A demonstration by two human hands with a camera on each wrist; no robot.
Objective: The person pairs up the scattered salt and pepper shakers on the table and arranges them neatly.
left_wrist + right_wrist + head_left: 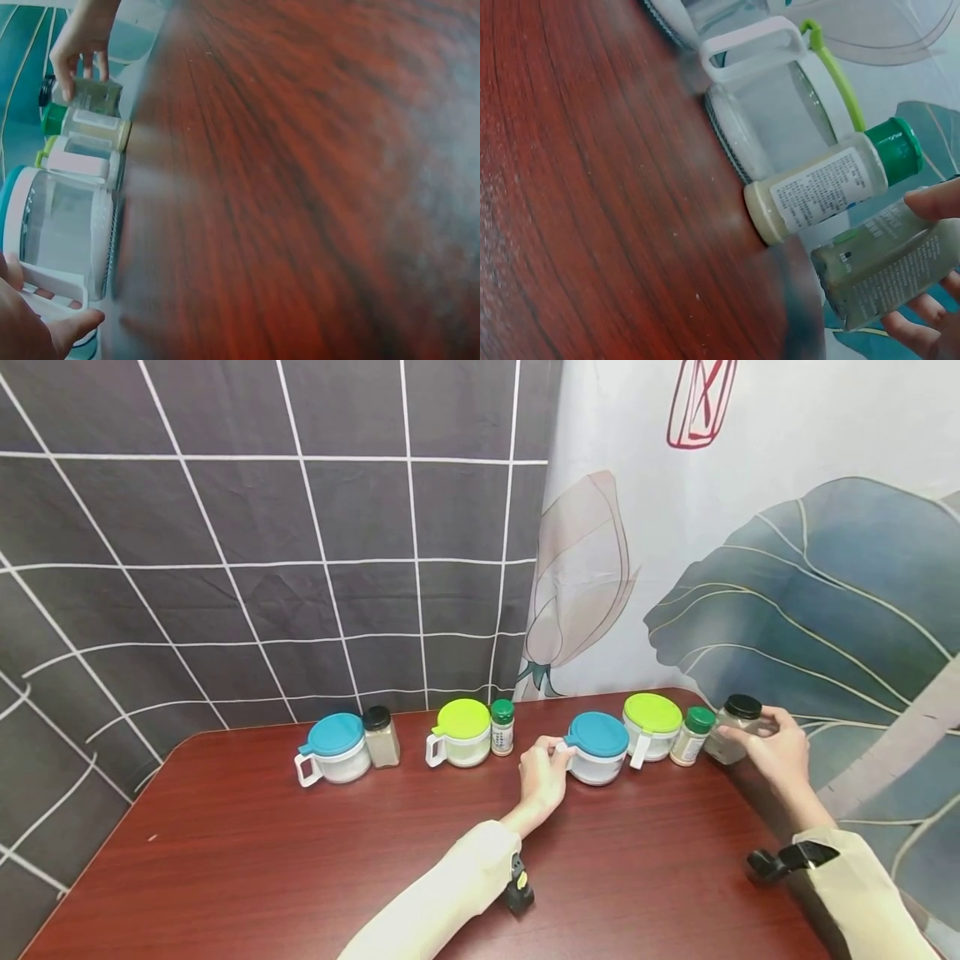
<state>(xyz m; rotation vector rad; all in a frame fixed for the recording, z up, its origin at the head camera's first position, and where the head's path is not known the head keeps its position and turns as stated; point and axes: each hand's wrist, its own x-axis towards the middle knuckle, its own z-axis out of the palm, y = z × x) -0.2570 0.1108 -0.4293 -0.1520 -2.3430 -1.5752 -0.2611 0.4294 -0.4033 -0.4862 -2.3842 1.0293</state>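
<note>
Black-capped jar (724, 743) is the one I'm watching: far right end of the row, right at the table's (300, 860) edge, just beside the green-capped shaker (688, 745). Right hand (780, 752) has it pinched, thumb on one side and fingers round the other. Left hand (543, 774) is over at the blue-lidded pot (597, 768), and its fingers look to be pinching the white handle (56, 281), thumb on the near side; can't see every fingertip there tbh.

So what could go wrong? Biggest one imo is a drop. From the right wrist view the jar's base seems to sit at or past the edge, with the backdrop (810, 568) showing below it, and I can't tell if anything is supporting it besides the hand. If that pinch loosens, it could go straight off the side. Second, the shaker is narrow and right next to it, so a sideways nudge could tip it into the lime-lidded pot (652, 739). And on the left, the pot's only held by its handle, so a sharp tug would probably twist it round and knock its neighbour
</note>
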